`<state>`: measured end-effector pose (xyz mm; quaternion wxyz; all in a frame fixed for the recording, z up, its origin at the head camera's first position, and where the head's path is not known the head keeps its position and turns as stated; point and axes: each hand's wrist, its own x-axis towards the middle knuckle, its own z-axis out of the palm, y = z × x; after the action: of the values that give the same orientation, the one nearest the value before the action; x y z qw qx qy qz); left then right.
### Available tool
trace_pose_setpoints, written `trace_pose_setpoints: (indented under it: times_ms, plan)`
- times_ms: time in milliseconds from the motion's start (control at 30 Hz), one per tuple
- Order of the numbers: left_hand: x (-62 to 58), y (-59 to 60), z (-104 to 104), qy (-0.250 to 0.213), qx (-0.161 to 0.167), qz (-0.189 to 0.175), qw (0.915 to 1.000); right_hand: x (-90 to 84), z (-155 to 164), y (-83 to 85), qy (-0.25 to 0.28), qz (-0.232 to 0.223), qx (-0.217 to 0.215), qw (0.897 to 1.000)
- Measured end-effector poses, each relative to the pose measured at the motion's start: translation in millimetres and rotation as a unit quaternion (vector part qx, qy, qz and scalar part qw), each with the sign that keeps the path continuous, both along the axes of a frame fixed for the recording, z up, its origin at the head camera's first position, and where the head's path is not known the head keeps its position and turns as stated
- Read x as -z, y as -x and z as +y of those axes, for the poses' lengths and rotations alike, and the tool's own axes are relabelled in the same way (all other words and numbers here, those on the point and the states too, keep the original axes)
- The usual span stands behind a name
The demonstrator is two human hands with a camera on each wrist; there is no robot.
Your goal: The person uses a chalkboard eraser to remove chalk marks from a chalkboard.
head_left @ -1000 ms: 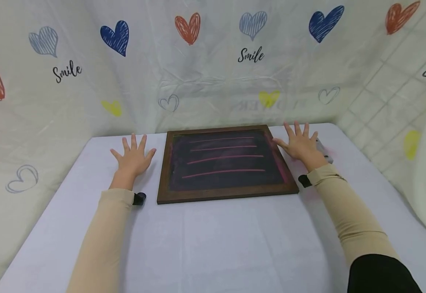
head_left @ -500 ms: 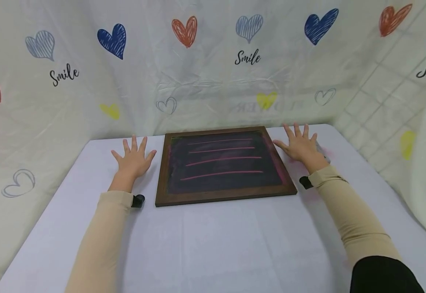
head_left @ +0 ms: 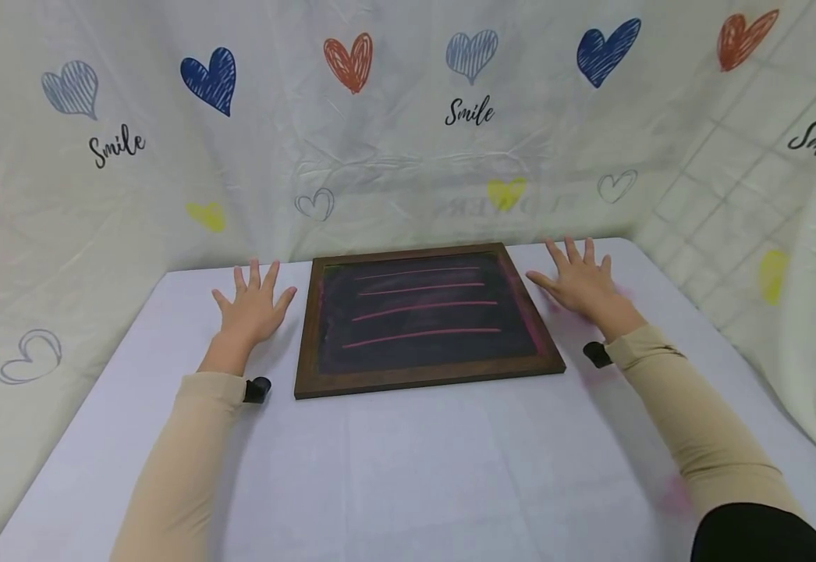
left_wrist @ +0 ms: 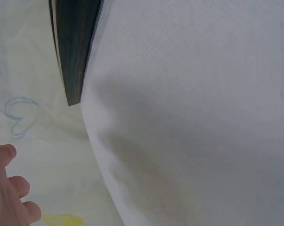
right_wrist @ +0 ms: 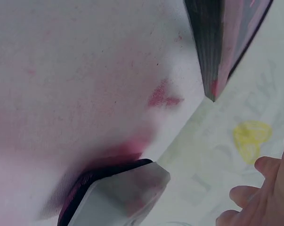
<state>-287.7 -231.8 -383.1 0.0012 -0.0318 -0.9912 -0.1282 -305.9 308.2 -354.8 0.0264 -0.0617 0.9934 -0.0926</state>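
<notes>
A small chalkboard [head_left: 422, 367] in a brown wooden frame lies on the table, with several pink chalk lines across its dark face. To its left is my left hand [head_left: 250, 312], fingers spread and holding nothing. My right hand [head_left: 582, 287] is spread likewise by the board's right edge, thumb pointing towards the frame. The right wrist view has a board eraser [right_wrist: 120, 200], grey-backed with a dark felt side, on the cloth near that hand; in the head view the hand and arm hide it. Whether either palm touches the cloth I cannot tell.
A white cloth covers the table [head_left: 408, 468]. Pink chalk dust [right_wrist: 163, 96] marks it right of the board. Behind the table's far edge hangs a pale curtain [head_left: 394, 179] printed with hearts and "Smile", which also closes in both sides.
My right hand has shifted slightly right, away from the board, and now covers the eraser that showed beside it. The left hand stays nearly in place. The head view has tilted and turned a little.
</notes>
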Motion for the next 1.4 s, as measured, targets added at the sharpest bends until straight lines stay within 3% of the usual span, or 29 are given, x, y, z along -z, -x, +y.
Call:
trace_pose_setpoints:
  times_ms: [300,533,867,1200,1400]
  plan:
    - [-2.4,-7.1,-3.5,-0.006,0.017,0.005,0.9998,-8.6,2.8,-16.7,-0.010,0.003,-0.030,1.000]
    - [-4.5,-15.8,-5.7,0.004,0.050,0.005,0.9987,-13.0,5.3,-31.0,-0.011,0.018,-0.039,0.999]
    - [2.5,-25.8,-5.8,0.026,0.096,-0.017,0.9949,-10.4,18.9,-52.1,-0.006,0.016,-0.055,0.998]
    - [11.0,-26.9,-4.0,0.059,0.129,-0.029,0.9895,1.1,35.8,-56.7,-0.009,0.021,-0.046,0.999]
    - [15.8,-24.5,2.9,0.076,0.133,-0.044,0.9873,5.3,48.7,-49.1,-0.010,0.043,-0.041,0.998]
